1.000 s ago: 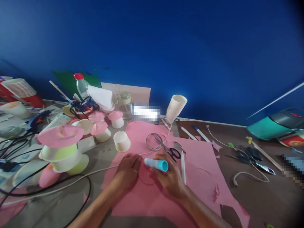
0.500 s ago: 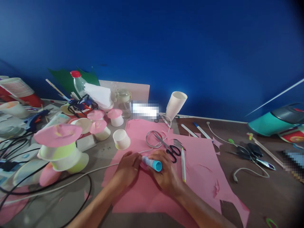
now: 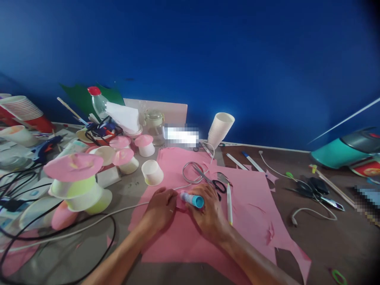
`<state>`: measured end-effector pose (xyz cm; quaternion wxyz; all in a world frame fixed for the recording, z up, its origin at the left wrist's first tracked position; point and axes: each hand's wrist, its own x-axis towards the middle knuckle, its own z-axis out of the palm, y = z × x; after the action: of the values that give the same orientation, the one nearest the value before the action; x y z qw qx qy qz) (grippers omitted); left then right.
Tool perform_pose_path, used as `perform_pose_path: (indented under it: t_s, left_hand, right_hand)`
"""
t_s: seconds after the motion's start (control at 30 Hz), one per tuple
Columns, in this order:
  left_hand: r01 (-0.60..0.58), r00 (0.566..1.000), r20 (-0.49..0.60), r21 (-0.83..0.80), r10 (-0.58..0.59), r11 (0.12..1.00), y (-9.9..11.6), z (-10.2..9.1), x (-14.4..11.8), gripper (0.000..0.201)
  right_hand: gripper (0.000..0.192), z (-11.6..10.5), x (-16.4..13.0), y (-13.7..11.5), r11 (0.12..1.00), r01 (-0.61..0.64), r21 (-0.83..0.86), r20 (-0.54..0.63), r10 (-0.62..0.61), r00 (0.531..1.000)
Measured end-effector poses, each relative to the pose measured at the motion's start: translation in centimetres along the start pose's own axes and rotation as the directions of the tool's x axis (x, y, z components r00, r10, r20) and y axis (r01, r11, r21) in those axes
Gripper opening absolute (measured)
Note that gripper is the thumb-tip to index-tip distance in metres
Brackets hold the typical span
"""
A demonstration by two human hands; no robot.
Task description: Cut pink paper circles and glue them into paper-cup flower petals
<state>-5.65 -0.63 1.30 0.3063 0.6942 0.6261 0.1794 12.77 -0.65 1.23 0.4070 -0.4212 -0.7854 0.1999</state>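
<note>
I count one glue stick (image 3: 192, 199) in my fingers, one pair of scissors (image 3: 212, 182) and one pencil (image 3: 229, 204). Three pink-topped cup mushrooms (image 3: 144, 145) stand by one plain cup (image 3: 152, 173). One stack of white cups (image 3: 219, 130) leans behind.

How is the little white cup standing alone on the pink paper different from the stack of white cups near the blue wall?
The single cup is short, squat and stands mouth up, leaning slightly. The stack of cups is taller, holds several nested cups and tilts to the right. The single cup sits close to the left hand; the stack of cups stands farther back. Both are plain white.
</note>
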Motion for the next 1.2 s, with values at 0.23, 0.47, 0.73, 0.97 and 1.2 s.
perform_pose_path:
  t_s: [0.23, 0.47, 0.73, 0.97, 1.2]
  left_hand:
    - [0.028, 0.999, -0.027, -0.021, -0.029, 0.999, -0.2, 0.2, 0.1, 0.024]
    - [0.032, 0.999, 0.009, -0.005, -0.032, 0.999, -0.1, 0.0, 0.1, 0.027]
    - [0.028, 1.0, 0.001, -0.015, -0.028, 0.999, 0.0, 0.0, 0.1, 0.027]
    - [-0.003, 1.0, -0.007, 0.002, 0.003, 1.0, 0.1, 0.1, 0.0, 0.029]
    - [-0.009, 1.0, -0.004, 0.004, 0.009, 1.0, 0.3, -0.1, -0.1, 0.029]
  right_hand:
    - [0.007, 0.0, -0.2, 0.1, 0.994, -0.104, -0.018, -0.064, 0.102, 0.993]
    - [0.015, -0.2, -0.2, 0.5, 0.956, -0.251, 0.151, -0.155, 0.273, 0.949]
    - [0.014, -0.7, 0.2, 0.0, 0.931, -0.262, 0.254, -0.177, 0.311, 0.934]
    - [0.011, 1.0, -0.3, 0.1, 0.98, -0.06, 0.188, -0.106, 0.081, 0.991]
    - [0.016, 0.8, -0.3, -0.2, 0.975, -0.058, 0.217, -0.038, 0.068, 0.997]
